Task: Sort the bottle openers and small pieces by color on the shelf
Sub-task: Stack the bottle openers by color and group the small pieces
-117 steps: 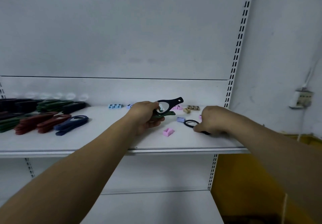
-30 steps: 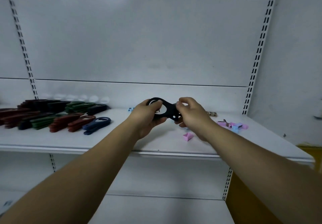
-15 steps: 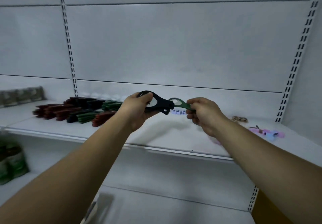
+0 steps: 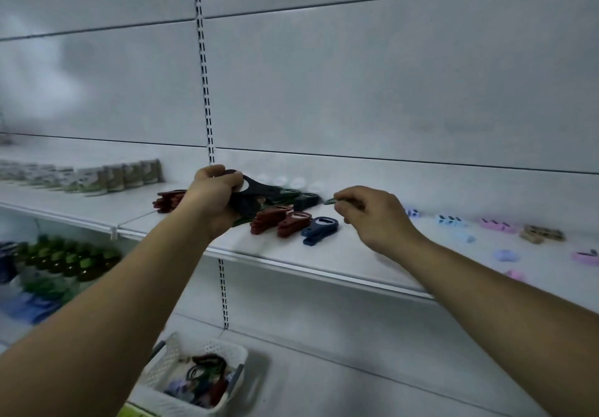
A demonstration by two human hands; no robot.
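Most openers [image 4: 270, 219] sit colour-stacked on the shelf [image 4: 324, 269]. Left hand [image 4: 215, 196] grips a black opener [image 4: 261, 187], right hand [image 4: 372, 218] pinches a green opener [image 4: 330, 201]; small pieces [image 4: 505, 256] lie partly unsorted.

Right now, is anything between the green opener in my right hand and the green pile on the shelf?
Yes. A dark opener lies between the green opener pinched in your right hand and the green pile; lift over it.

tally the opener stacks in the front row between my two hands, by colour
red stacks: 2
blue stack: 1
total: 3
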